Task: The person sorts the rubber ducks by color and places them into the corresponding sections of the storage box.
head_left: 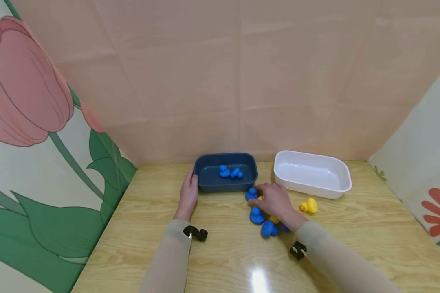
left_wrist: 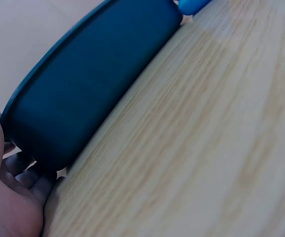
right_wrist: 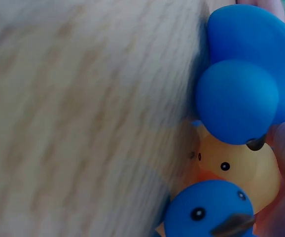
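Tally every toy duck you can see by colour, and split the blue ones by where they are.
Blue ducks in the dark blue container: 2
Blue ducks on the table: 4, one mostly hidden
Yellow ducks on the table: 3, two partly hidden
Total: 9 visible; the right hand may hide more.

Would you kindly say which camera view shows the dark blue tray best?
The head view: the dark blue tray shows its open top and interior. The left wrist view gives mainly its outer side; the right wrist view, nothing identifiable.
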`<state>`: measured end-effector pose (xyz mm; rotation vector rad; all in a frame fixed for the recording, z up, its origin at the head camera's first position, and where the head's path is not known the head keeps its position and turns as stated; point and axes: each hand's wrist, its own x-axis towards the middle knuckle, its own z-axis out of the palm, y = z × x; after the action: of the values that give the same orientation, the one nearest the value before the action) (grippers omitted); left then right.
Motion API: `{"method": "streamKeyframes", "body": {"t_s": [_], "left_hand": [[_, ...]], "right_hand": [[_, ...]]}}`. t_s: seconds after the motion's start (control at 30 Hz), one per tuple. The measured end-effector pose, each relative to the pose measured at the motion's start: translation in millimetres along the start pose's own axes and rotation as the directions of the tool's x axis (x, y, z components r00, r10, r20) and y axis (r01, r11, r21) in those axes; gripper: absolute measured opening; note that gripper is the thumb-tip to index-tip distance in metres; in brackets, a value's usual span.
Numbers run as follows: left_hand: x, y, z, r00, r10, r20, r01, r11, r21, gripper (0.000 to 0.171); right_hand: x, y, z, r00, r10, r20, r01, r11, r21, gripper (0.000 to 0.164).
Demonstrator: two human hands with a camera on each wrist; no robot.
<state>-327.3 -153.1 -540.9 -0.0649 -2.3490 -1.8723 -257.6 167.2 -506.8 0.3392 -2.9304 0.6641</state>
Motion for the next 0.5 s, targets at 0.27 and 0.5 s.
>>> {"method": "streamKeyframes", "body": {"t_s": [0.27, 0.5], "left_hand": [[-0.9, 0.8, 0.6, 1.000, 0.001, 0.002, -0.001, 1.000, -0.002, 0.056], [-1.1, 1.1, 0.3, 1.000, 0.013, 0.001, -0.013, 1.000, -0.004, 0.055]], "right_hand": [[-0.1, 0.5, 0.5, 1.000, 0.002, -0.001, -0.002, 1.000, -0.014, 0.047], [0.4, 1.0, 1.7, 1.000, -0.001, 0.002, 0.001, 1.000, -0.018, 0.045]]}}
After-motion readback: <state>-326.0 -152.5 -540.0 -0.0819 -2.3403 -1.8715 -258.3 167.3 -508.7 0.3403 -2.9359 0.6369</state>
